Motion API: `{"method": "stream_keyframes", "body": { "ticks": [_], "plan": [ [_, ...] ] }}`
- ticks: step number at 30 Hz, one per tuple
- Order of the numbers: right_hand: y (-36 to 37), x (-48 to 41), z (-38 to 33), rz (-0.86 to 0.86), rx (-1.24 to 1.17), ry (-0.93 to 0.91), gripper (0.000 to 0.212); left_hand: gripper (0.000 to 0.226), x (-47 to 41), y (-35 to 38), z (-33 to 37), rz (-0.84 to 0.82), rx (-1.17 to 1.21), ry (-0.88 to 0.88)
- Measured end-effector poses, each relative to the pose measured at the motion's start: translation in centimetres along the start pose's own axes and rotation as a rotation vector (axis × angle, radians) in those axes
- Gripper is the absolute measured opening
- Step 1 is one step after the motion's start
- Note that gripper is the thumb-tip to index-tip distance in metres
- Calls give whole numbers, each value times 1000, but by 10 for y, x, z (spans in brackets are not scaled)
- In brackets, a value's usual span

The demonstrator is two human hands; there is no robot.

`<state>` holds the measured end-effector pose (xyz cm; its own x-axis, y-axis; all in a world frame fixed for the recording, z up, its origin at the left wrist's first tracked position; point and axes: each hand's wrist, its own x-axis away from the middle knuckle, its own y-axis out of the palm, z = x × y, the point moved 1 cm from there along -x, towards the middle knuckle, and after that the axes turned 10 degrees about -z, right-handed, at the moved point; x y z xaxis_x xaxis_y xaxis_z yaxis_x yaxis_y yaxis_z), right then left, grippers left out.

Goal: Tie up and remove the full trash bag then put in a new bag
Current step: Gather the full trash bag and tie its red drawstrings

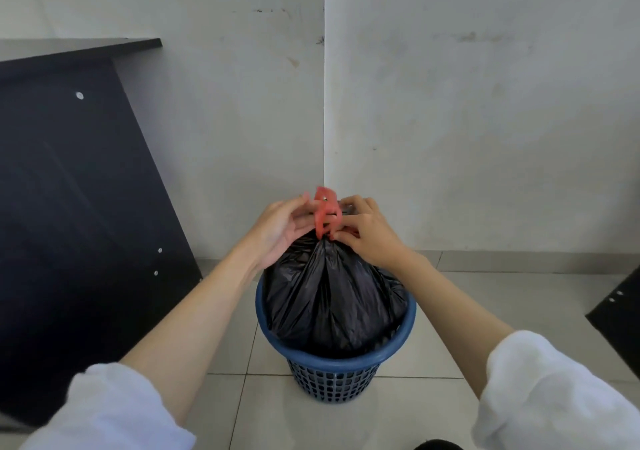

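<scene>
Soft, even light is filling the scene, casting faint shadows; wide-angle distortion is bending the edges (sleeves [104, 411] especially), and fingers [294, 207] are blurring slightly.

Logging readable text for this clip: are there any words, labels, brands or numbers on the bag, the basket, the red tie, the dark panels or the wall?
No readable text anywhere in the head view.
The black trash bag, red tie, blue basket and dark panel show no print.
The wall has only stains and scuffs.
</scene>
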<state>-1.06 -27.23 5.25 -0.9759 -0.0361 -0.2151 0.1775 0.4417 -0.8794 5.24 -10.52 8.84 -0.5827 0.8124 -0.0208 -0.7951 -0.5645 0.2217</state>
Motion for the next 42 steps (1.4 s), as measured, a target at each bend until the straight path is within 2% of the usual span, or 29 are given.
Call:
{"method": "stream_keyframes", "body": {
  "ticks": [1, 3, 8, 14, 18, 22, 26, 30, 33, 37, 42],
  "plan": [
    [0, 3, 0, 33, -39, 16, 14, 34, -4, 1, -2, 16, 51, -2],
    [-1, 10, -1, 58, -165, 54, 12, 34, -12, 1, -6, 39, 5, -33],
    [-8, 22, -2, 50, -318, 116, 12, 44, -20, 7, -14, -53, -382, -173],
    [-30, 22, -12, 180, -499, 136, 12, 35, -28, 15, -20, -151, -640, -79],
    [-35, 16, -16, 188, -699, 206, 8, 12, -34, 23, -26, -102, -735, 30],
    [-32, 15, -9, 207, -1038, 321, 21, 16, -36, 21, -32, -27, -759, 24],
    [-26, 9, -2, 128, -896, 408, 36, 16, -35, 19, -29, -55, -796, 14],
    [-28, 9, -4, -13, -972, 407, 36, 20, -32, 18, -25, -107, -849, -18],
    [-27, 7, -1, 85, -1109, 457, 32, 19, -30, 17, -24, -103, -778, -2],
    [-19, 5, 1, 252, -1332, 460, 19, 21, -25, 12, -29, 107, -477, 67],
    [-13, 0, -7, 368, -1435, 483, 14, 33, -24, 14, -26, 140, -493, 41]
  ]
}}
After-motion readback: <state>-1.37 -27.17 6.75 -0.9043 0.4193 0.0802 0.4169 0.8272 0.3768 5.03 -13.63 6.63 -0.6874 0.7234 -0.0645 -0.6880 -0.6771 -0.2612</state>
